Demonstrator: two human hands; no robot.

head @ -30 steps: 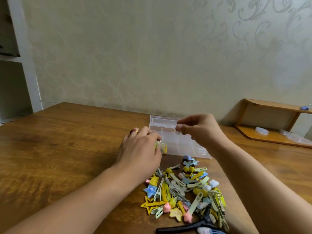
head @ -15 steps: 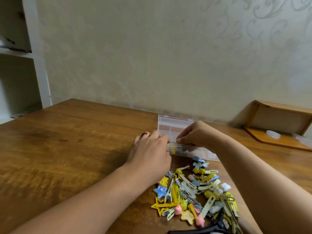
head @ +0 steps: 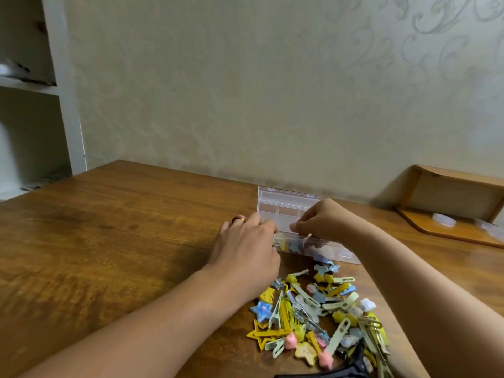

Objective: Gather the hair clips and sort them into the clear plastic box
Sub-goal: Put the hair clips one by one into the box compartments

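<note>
The clear plastic box stands open on the table, its lid raised at the back. My left hand is at the box's left front corner, fingers curled onto a yellow hair clip in the end compartment. My right hand hovers over the front row with fingertips pinched together just above a blue hair clip in the box; whether they still hold it is hidden. A pile of several hair clips, yellow, blue, pink and pale green, lies in front of the box.
The wooden table meets the patterned wall behind the box. A low wooden shelf with a small clear lid stands at the right. White shelving is at the far left. A dark clip lies at the bottom edge.
Both hands came down from above the box to its front compartments. The yellow clip went with my left hand into the end compartment, and a blue clip now shows in the box.
</note>
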